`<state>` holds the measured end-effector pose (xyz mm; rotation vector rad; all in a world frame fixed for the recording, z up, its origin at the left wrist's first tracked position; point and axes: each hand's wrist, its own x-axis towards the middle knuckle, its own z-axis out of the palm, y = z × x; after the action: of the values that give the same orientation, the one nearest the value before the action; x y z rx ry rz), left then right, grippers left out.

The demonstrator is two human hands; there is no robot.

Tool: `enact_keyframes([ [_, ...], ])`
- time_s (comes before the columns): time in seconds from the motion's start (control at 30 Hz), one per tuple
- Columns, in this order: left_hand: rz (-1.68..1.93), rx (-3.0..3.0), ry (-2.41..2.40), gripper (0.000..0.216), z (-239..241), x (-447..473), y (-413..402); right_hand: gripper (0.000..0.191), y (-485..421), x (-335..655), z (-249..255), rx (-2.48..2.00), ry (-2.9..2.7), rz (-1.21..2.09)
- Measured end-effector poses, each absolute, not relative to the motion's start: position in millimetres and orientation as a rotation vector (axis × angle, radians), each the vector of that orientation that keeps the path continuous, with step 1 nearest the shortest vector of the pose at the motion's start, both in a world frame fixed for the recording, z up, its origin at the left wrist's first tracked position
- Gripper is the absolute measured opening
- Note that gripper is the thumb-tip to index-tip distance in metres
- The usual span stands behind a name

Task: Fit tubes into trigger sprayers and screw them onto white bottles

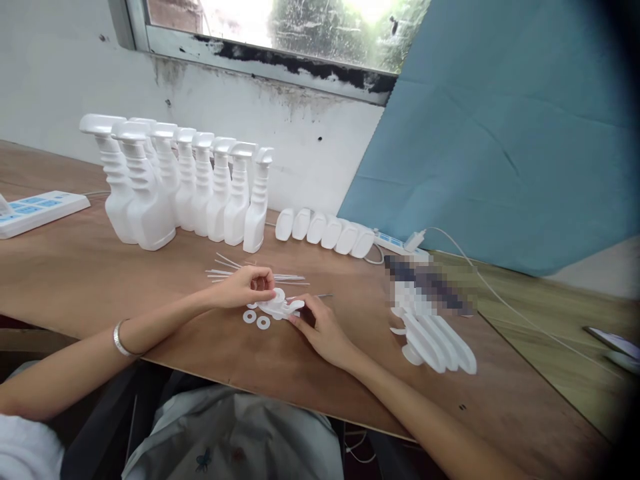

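My right hand (323, 328) grips a white trigger sprayer head (287, 309) low over the table. My left hand (251, 285) is closed in a pinch at the sprayer head's far end, with a flat white ring washer (279, 293) at its fingertips. Part of that washer is hidden by the fingers. Loose white washers (263, 323) lie on the wood just below my left hand. Behind it are several thin white tubes (233, 270), scattered in a loose bunch.
White spray bottles (150, 207) stand in a cluster at the back left. Several white plastic covers (331, 233) line up along the wall. More white sprayer parts (440, 343) lie to the right, beside a blurred patch. Power strips (45, 210) sit at both sides; a cable trails right.
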<state>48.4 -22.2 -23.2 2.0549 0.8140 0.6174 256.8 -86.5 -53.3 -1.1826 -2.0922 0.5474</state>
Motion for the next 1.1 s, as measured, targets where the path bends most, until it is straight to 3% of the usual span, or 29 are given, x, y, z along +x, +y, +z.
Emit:
enact_keyframes([
  [0.37,0.604,2.038,0.516,0.039,-17,46,-31,0.032,-87,260,-57,-1.272,-2.040,0.447],
  [0.47,0.596,2.204,0.521,0.027,-22,46,-31,0.038,-89,261,-55,-1.162,-2.100,0.267],
  [0.8,0.670,2.583,0.247,0.008,-27,50,-34,0.017,-91,259,-56,-0.878,-2.283,-0.237],
  [1.1,0.709,2.598,0.256,0.015,-26,52,-33,0.013,-87,255,-59,-0.859,-2.256,-0.110],
])
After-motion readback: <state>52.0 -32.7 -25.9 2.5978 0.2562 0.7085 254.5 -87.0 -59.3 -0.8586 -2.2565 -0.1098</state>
